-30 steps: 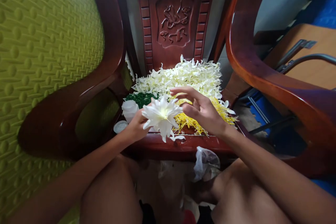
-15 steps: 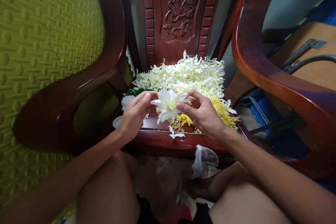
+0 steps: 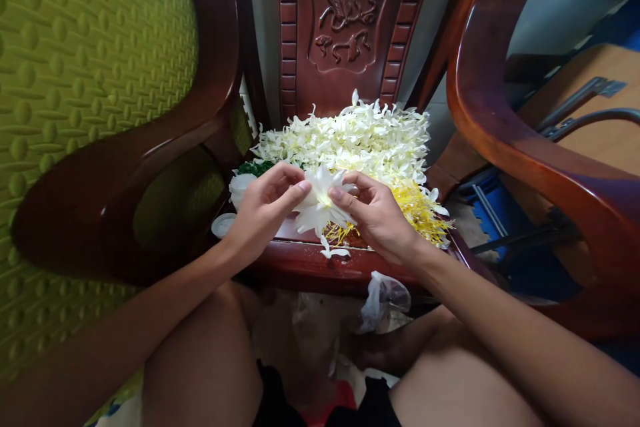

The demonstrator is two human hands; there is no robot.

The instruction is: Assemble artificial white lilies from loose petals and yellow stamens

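Observation:
A white flower with spread petals (image 3: 320,203) is held up between both hands over the front of the wooden seat. My left hand (image 3: 267,203) pinches a petal at its left side. On the other side, my right hand (image 3: 375,210) grips the flower, its thumb near the yellowish centre. Behind them lies a big heap of white petals or blossoms (image 3: 350,137). Yellow thread-like pieces (image 3: 417,213) are piled to the right. One loose white blossom (image 3: 333,250) rests at the seat's front edge, below the flower.
White cups or lids (image 3: 223,225) and something dark green (image 3: 255,167) sit left on the seat. Curved wooden armrests (image 3: 500,120) rise on both sides. A clear plastic bag (image 3: 383,300) hangs below the front edge. A yellow-green textured mat (image 3: 90,47) is at left.
My left hand has moved right and now pinches at the flower's left petals. My right hand keeps hold of the flower. The view has shifted slightly.

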